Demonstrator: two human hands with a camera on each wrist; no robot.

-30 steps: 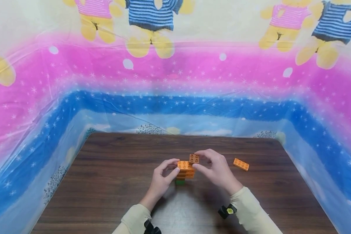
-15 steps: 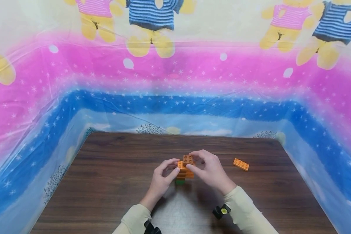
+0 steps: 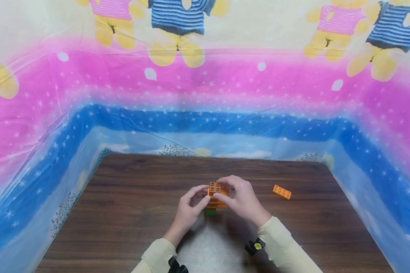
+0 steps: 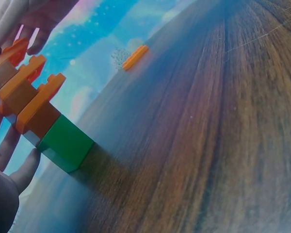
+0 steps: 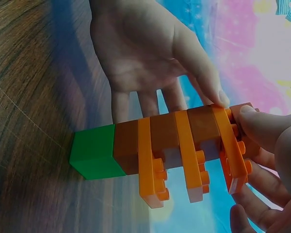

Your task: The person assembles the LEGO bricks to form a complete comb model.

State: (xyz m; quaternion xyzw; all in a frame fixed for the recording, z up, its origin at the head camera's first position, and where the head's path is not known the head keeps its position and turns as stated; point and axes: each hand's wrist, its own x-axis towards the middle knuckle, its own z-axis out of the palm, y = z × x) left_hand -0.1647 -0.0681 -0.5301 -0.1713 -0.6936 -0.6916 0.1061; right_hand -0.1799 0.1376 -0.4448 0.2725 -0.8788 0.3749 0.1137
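Note:
A tower of toy building bricks stands on the table, with a green brick [image 5: 98, 151] at its base. Above it, brown bricks [image 5: 165, 141] alternate with thin orange plates [image 5: 186, 155] that stick out to one side. My left hand [image 3: 188, 208] steadies the tower from the left, thumb at the topmost orange plate and fingers behind the stack. With thumb and fingers, my right hand [image 3: 242, 197] pinches a brown brick [image 3: 215, 187] at the left end of the top orange plate. Whether that brick is fully seated cannot be told.
A loose orange plate [image 3: 281, 192] with studs lies on the dark wooden table [image 3: 140, 182], right of the tower. A printed cloth [image 3: 205, 121] hangs around the table's back and sides. Black wrist devices [image 3: 254, 246] sit at both sleeves.
My right hand has moved left with the brown brick, from the tower's right side to the left end of the top orange plate. My left hand has stayed in place.

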